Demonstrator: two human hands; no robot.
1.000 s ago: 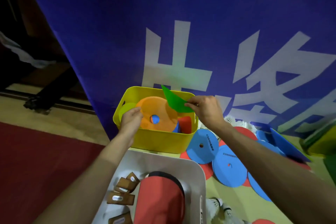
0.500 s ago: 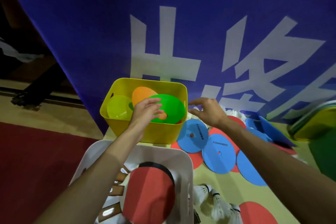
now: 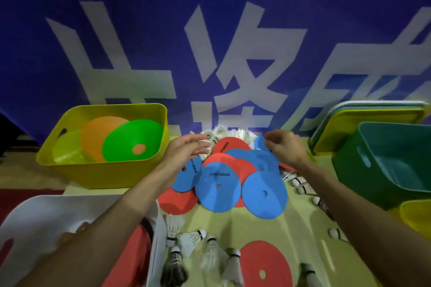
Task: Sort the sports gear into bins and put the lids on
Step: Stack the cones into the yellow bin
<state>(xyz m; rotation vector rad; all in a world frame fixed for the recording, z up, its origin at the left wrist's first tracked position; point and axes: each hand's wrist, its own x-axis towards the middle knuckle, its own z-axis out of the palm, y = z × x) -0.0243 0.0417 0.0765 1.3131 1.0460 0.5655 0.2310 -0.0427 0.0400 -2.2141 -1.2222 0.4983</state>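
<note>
Blue banner with white characters hanging behind the disc pile. Teal-green bin right of the pile. Yellow bin left of the pile, holding a green disc, an orange disc and a yellow-green disc. White bin near-left of the pile, red paddle inside. Stack of lids far-right of the pile, none on a bin yet. Pile itself: blue and red flat discs overlapping, out of any bin. Lone red disc on the near side of the pile. Left hand over the pile's far-left edge, fingers straight and a little spread, holding nothing. Right hand at the pile's far-right edge, fingers curled, pinching the rim of a blue disc as far as the blur allows. Shuttlecocks scattered near and right of the pile, more behind it.

Step in hand, as judged: sorting discs, taking the next one off the pile for the yellow bin. Next move probably calls for lifting that blue disc clear of its overlapping neighbours, carrying it left across the pile and laying it flat on the green disc. Shuttlecocks and lids left to do.
</note>
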